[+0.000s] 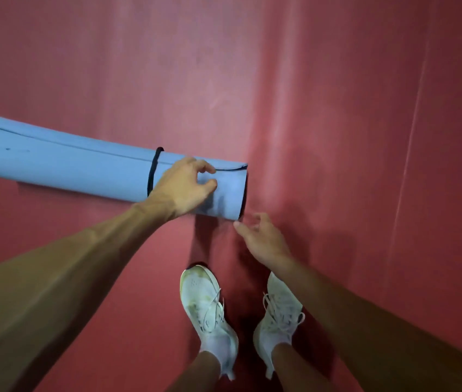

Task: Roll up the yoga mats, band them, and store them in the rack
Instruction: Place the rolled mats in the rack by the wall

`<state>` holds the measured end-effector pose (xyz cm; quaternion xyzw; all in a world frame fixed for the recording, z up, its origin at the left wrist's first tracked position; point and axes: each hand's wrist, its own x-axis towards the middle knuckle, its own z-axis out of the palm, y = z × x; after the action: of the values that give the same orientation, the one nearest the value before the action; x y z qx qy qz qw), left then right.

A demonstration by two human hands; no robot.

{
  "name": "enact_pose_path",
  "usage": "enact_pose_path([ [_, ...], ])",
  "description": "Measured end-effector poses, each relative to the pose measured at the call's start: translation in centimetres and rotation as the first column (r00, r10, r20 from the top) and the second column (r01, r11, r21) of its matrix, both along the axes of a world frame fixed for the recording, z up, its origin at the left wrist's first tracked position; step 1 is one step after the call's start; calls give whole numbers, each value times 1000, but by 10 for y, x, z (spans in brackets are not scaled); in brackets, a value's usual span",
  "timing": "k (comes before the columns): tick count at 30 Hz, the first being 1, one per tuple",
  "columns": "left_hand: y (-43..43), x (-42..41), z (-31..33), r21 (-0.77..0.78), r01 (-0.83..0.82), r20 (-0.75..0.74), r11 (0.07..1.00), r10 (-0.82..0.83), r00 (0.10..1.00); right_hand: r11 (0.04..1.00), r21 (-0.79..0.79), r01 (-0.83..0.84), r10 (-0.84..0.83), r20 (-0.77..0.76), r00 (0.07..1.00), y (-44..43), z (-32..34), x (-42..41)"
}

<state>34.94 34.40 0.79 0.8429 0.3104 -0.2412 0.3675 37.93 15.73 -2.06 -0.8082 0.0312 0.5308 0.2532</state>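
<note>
Red floor (337,108), faintly creased and streaked, fills the view. A rolled blue yoga mat (68,165) lies across it at left. Its left end meets the frame edge, so the end face there is not visible. A black band (153,171) circles the roll right of its middle and is partly covered by the left hand (181,188). A dark line (242,193) along the right end may be a second band or shadow; blur prevents deciding. The left hand rests on top of the mat with its fingers (207,166) bent claw-like; whether they grasp the mat cannot be told. The right hand (263,239) is just beside the mat's lower right corner, fingers (238,226) loosely spread and holding nothing. White shoes (207,306) stand below.
</note>
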Motion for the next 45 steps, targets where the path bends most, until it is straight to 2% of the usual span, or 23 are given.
enact_pose_path([
  [2,6,11,-31,53,36,54,998,-39,998,972,37,233,-228,-94,969,7,-37,-6],
  [3,9,18,-44,73,65,67,995,-70,995,928,56,368,-354,-170,920,12,-51,-8],
  [5,13,31,-66,89,148,22,985,-150,988,776,67,627,-571,-346,744,17,-73,-8],
  [7,15,46,-84,79,239,-100,968,-230,968,620,56,783,-674,-474,567,19,-87,-6],
  [10,21,59,-98,-63,259,-263,964,-266,927,488,20,873,-723,-552,416,23,-94,-4],
  [13,25,57,-101,-103,314,-271,944,-330,904,376,-2,926,-758,-576,307,28,-92,-1],
  [16,19,51,-89,-36,407,-237,913,-404,884,381,-10,924,-774,-550,313,36,-74,-1],
  [19,21,56,-65,-127,451,-221,883,-469,855,381,-68,922,-816,-494,301,39,-48,-5],
  [22,30,67,-32,-170,472,-182,865,-498,848,264,-29,964,-798,-568,201,40,-19,3],
  [24,35,78,-5,-183,464,-163,867,-492,855,255,10,967,-773,-599,210,40,5,12],
  [27,42,90,37,-203,470,-123,859,-499,858,300,94,949,-751,-591,295,37,42,21],
  [30,42,94,83,-241,379,-12,893,-394,919,332,138,933,-757,-551,351,33,81,33],
  [32,32,97,118,-250,305,75,919,-295,952,322,134,937,-744,-576,338,26,111,45],
  [35,15,102,171,-258,271,131,927,-244,961,289,163,943,-748,-577,328,11,158,62],
  [39,-5,110,235,-307,291,204,906,-236,950,328,270,906,-804,-423,417,-10,223,70],
  [45,-61,115,328,-303,421,403,855,-286,870,390,482,784,-833,-179,524,-88,323,84],
])
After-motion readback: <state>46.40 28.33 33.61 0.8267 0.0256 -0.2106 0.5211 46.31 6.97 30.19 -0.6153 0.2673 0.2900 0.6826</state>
